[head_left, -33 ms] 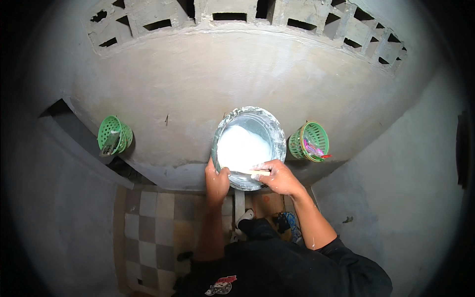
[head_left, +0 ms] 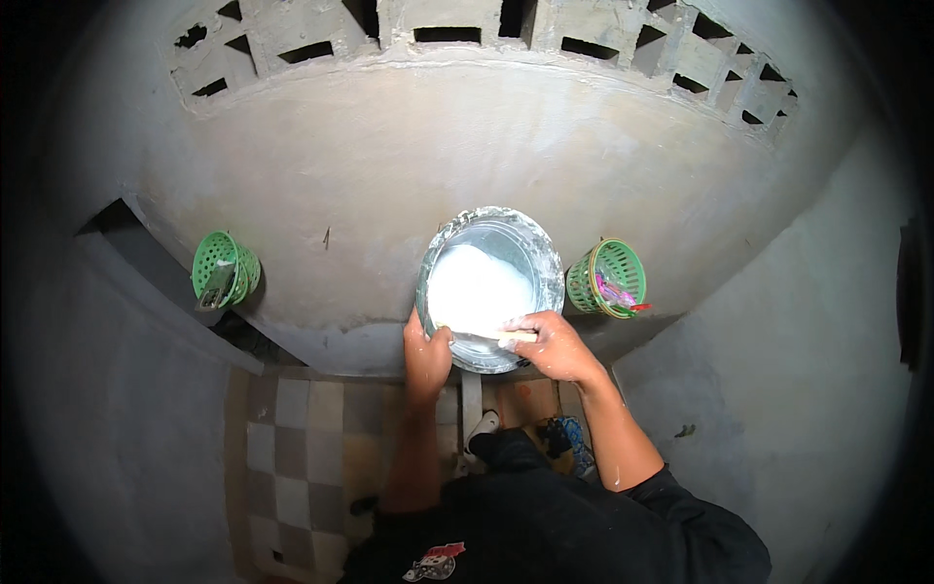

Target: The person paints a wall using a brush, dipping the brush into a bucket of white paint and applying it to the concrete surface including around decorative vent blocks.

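Bucket and hand tool, seen from above. The round grey bucket (head_left: 506, 242), its rim smeared with white, is at the centre of the view, in front of the wall (head_left: 370, 165). Inside lies a bright white mass (head_left: 479, 285), its texture lost in glare. The left hand (head_left: 426, 362) clasps the bucket at about seven o'clock, thumb at the rim; its fingers are largely hidden behind the side. At five o'clock the right hand (head_left: 556, 347) pinches the pale handle of a slender tool (head_left: 522, 337), whose length points toward nine o'clock, near the left thumb. Whether its tip touches that thumb cannot be told. One green basket (head_left: 581, 288) stands just beside the bucket at three o'clock; another (head_left: 250, 273) is well apart at nine o'clock.

Handling, as judged: the bucket is probably stiff-walled and weighty with its filling, its smeared rim likely slippery; a firm clasp on the outer side appears surest. The tool should be light and is best held by its handle, clear of the white mass.
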### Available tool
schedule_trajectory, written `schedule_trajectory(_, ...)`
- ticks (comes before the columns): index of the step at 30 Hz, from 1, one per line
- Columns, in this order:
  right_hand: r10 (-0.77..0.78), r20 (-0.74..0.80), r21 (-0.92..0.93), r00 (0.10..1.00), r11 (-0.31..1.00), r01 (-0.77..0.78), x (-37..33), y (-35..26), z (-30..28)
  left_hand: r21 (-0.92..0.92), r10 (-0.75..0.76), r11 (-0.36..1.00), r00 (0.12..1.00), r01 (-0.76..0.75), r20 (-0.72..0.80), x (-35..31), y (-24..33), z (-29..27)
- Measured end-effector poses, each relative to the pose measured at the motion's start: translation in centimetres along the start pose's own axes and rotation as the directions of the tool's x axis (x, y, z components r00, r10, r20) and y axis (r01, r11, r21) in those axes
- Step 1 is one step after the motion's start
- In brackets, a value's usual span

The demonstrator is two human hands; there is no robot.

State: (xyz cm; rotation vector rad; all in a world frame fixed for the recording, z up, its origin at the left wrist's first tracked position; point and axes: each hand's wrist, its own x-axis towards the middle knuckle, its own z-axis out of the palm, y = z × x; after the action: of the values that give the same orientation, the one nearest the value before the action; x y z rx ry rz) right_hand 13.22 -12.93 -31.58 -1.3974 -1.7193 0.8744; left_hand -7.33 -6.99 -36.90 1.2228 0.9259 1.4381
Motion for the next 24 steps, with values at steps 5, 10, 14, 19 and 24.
schedule_trajectory(5, 0.030, -0.151, -0.089, 0.988, 0.995, -0.044, -1.1, -1.9, -3.7, -0.050, -0.075, 0.996, 0.996, 0.078, 0.057, 2.6, 2.1, 2.1)
schedule_trajectory(10, -0.061, -0.308, -0.131, 0.949, 0.991, 0.021, -1.8, -4.1, -6.4, -0.067, -0.067, 0.995, 0.994, 0.073, 0.082, 5.2, 3.3, 4.2)
schedule_trajectory(14, -0.052, -0.218, -0.228, 0.975, 0.974, 0.001, -2.2, -3.9, -10.0, 0.057, -0.305, 0.952, 0.947, 0.300, 0.098, 6.4, 7.8, 5.7)
schedule_trajectory(19, -0.016, -0.525, 0.209, 0.851, 0.967, 0.148, -0.4, -0.6, -12.8, 0.181, -0.378, 0.916, 0.921, 0.357, 0.098, 8.3, 10.1, 6.3)
schedule_trajectory(24, 0.070, -0.546, 0.683, 0.835, 0.614, 0.396, 2.1, 1.0, -16.6, 0.253, -0.394, 0.898, 0.913, 0.360, 0.102, 9.7, 12.4, 6.2)
